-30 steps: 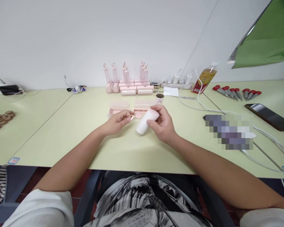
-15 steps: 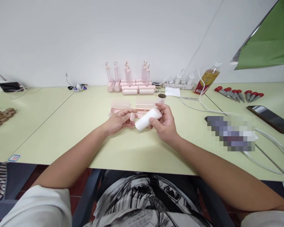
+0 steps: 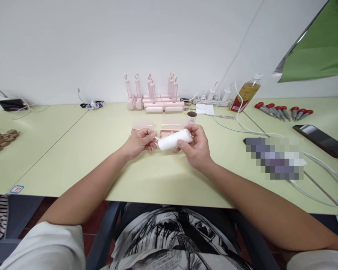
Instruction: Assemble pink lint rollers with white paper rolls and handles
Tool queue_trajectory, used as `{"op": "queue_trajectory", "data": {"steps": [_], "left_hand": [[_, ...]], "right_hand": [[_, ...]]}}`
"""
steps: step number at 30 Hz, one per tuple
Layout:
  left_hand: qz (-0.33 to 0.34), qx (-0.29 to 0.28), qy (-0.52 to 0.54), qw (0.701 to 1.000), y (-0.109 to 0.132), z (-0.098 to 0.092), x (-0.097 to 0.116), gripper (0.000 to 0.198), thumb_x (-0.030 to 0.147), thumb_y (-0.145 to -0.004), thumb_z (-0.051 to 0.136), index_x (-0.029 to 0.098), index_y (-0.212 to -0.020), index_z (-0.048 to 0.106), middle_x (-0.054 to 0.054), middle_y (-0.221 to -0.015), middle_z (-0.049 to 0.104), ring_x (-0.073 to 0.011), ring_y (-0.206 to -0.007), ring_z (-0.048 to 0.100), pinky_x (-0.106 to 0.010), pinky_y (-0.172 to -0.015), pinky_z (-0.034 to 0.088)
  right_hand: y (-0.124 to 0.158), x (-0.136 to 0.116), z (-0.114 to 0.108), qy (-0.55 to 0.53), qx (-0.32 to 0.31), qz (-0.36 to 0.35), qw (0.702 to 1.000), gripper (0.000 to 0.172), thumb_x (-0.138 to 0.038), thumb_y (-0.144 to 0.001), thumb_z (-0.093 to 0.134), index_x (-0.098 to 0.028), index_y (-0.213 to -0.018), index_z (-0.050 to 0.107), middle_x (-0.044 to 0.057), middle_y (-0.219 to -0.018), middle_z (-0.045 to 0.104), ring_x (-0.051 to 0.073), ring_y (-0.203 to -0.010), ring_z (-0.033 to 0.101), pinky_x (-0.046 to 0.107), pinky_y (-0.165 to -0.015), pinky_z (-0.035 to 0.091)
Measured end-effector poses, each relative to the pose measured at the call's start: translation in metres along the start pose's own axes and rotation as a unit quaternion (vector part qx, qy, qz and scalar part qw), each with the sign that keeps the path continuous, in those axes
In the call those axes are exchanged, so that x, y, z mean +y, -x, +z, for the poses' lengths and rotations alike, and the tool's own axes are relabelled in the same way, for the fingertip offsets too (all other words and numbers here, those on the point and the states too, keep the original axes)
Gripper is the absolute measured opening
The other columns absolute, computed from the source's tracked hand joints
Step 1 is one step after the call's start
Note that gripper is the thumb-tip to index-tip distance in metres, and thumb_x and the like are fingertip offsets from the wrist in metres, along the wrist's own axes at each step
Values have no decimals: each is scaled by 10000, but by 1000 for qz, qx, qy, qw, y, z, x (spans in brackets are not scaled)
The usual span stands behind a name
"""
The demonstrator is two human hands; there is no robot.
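My right hand (image 3: pixel 197 146) is wrapped round a white lint roller refill (image 3: pixel 171 140), which lies slantwise over the table with a pinkish right end. At its left end my left hand (image 3: pixel 142 143) pinches a small pink ring-like part (image 3: pixel 157 139), touching or almost touching the roll; the fingers partly hide it. Just behind the hands lie pink lint roller housings with clear covers (image 3: pixel 173 123). An open cardboard-cored roll (image 3: pixel 192 117) stands behind my right hand.
Several pink lint rollers (image 3: pixel 153 99) stand by the wall. To the right are a power strip (image 3: pixel 211 102), a drink bottle (image 3: pixel 245 93), red-handled tools (image 3: pixel 278 111), a phone (image 3: pixel 322 140) and white cables. Brown pieces (image 3: pixel 2 141) lie far left.
The white roll has tipped nearer to level, and its left end has come up to the pink part in my left hand. A fingertip now shows at the phone on the right edge.
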State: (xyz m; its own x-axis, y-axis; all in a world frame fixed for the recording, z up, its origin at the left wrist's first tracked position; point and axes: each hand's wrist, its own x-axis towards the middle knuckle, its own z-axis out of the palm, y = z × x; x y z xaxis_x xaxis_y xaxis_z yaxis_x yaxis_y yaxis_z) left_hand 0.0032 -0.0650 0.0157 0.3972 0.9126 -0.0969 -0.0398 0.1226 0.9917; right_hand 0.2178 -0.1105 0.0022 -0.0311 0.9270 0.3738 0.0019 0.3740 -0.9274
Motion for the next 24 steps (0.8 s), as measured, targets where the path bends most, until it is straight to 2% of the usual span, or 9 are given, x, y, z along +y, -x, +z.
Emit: {"op": "queue_trajectory", "data": {"steps": [7,10,12,16,21,24], "left_hand": [[-13,-38,-20,999,1,2,-1,485,577,-716,771,159,-798,538,-34,-662,678,-128,-573,656,-209,-482,490],[-21,-26,-31,999,0,2,-1,463,555,-722,775,146,-784,567,-47,-654,677,-143,-608,669,-226,-510,507],[-20,-11,-30,999,0,2,0,438,491,-677,828,135,-812,611,-50,-686,688,-150,-655,680,-242,-558,525],[3,24,-8,1000,-1,1,3,384,347,-589,888,135,-809,656,-24,-701,687,-113,-610,639,-236,-573,497],[16,45,52,997,1,1,6,358,345,-603,878,134,-778,648,-22,-694,677,-110,-624,634,-225,-570,489],[16,34,61,997,1,1,5,354,342,-603,881,134,-775,651,-13,-698,669,-105,-629,631,-231,-589,495]], "right_hand": [[-1,-1,0,5,4,12,1000,454,-425,-783,652,-286,-1071,330,36,-1010,447,203,-856,566,350,-582,573],[-1,-2,0,15,3,1,1000,455,-456,-792,636,-291,-1069,315,32,-998,439,206,-868,560,339,-569,563],[-1,-2,-1,17,5,-5,1000,456,-467,-791,634,-292,-1066,315,31,-994,436,198,-848,551,329,-555,554],[0,-1,-2,8,3,-2,1000,454,-450,-778,653,-289,-1065,340,31,-1007,440,184,-804,549,331,-556,557],[1,0,-2,-6,-19,8,1000,438,-409,-772,657,-279,-1050,345,4,-961,456,137,-660,543,356,-590,556],[1,-2,-1,5,-15,6,1000,451,-440,-772,658,-284,-1050,338,18,-1001,465,159,-735,561,355,-598,562]]}}
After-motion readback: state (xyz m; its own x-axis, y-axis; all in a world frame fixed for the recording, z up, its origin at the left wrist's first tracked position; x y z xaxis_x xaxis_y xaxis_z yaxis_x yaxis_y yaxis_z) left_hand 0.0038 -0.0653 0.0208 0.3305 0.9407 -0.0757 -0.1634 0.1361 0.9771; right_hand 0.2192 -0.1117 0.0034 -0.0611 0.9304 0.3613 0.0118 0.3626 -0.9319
